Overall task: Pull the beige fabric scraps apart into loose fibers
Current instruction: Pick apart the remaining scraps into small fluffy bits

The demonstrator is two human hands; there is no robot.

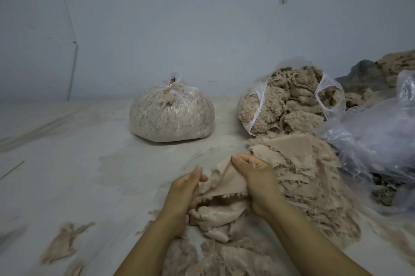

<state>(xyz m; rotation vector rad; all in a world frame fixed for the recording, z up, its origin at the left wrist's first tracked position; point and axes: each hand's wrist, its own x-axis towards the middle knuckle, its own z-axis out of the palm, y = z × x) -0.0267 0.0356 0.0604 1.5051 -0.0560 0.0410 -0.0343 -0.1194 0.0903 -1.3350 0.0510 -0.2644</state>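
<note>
A beige fabric scrap [224, 188] with frayed edges is held up over the floor between both hands. My left hand [182, 192] grips its left side, fingers curled into the cloth. My right hand [256, 176] pinches its upper right part between thumb and fingers. Just right of my hands lies a heap of beige scraps [298, 170]. Loose fluffy fibers [215, 255] are piled under my forearms, with a small tuft [62, 242] off to the left.
A tied clear bag of fibers [171, 111] stands at the back centre. An open bag stuffed with beige material [289, 100] sits to its right. Crumpled clear plastic [377, 138] lies at far right. A pale wall [179, 28] closes the back.
</note>
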